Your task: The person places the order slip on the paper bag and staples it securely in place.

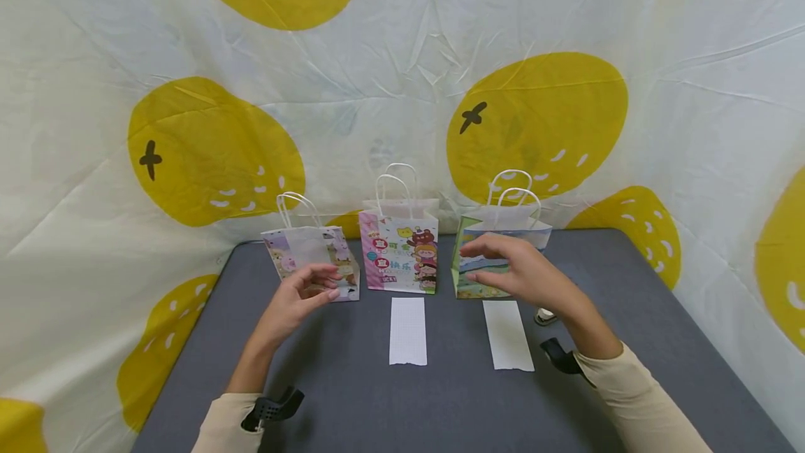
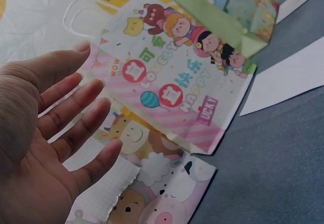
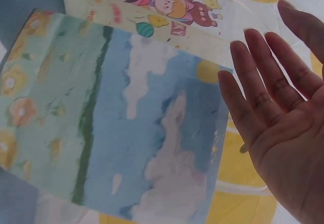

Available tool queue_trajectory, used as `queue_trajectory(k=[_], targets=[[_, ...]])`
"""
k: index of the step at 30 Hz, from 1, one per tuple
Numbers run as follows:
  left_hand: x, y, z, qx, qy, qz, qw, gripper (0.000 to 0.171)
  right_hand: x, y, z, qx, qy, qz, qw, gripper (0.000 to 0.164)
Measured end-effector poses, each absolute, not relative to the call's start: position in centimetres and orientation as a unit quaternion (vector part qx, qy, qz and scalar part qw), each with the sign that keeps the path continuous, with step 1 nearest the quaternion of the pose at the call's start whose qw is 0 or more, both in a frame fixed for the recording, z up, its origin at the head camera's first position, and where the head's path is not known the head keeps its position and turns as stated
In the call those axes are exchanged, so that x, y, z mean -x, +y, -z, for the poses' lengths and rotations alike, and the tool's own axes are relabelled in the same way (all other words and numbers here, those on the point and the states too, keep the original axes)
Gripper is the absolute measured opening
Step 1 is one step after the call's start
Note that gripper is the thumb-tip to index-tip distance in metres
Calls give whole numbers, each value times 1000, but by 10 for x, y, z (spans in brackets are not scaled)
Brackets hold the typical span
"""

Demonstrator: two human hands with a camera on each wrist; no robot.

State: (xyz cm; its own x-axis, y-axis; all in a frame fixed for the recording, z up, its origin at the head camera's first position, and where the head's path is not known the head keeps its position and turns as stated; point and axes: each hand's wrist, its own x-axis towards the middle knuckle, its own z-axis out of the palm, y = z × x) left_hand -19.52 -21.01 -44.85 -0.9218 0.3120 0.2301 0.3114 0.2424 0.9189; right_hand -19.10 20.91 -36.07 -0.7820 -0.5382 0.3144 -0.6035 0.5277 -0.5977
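Note:
My left hand (image 1: pixel 294 305) hovers in front of the left paper bag (image 1: pixel 344 278), which has cartoon animals on it. A torn-edged gridded paper (image 2: pixel 96 178) lies against that bag's front in the left wrist view. Upright in the middle stands a pink-and-white paper bag (image 1: pixel 397 257) with cartoon figures. My right hand (image 1: pixel 525 271) is raised before the right paper bag (image 3: pixel 147 118), printed with sky, clouds and flowers. Both hands have loosely bent fingers and hold nothing. All three bags have white handles.
On the grey table (image 1: pixel 352 397) lie two white paper strips, a gridded strip (image 1: pixel 407 331) and a plain strip (image 1: pixel 508 335). A small white-and-dark object (image 1: pixel 545 316) sits near the right forearm, partly hidden. Behind the table hangs a white curtain (image 1: pixel 377 68) with yellow shapes.

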Motion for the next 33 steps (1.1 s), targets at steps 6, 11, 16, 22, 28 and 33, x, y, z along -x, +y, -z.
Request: queue_trajectory(k=[6, 11, 16, 22, 28, 33], targets=[[198, -202, 452, -206, 793, -574, 8, 44, 197, 198, 355, -332, -875, -345, 67, 41], [199, -195, 454, -218, 792, -570, 14, 42, 202, 189, 351, -332, -870, -355, 75, 45], [199, -189, 457, -222, 787, -575, 25, 44, 209, 182, 348, -334, -866, -361, 84, 48], [201, -184, 462, -231, 782, -578, 24, 47, 216, 175, 346, -320, -872, -360, 91, 50], [202, -179, 466, -226, 787, -573, 24, 46, 222, 170, 344, -310, -875, -361, 93, 54], [203, -176, 470, -232, 783, -577, 24, 47, 228, 167, 344, -312, -873, -362, 99, 54]])
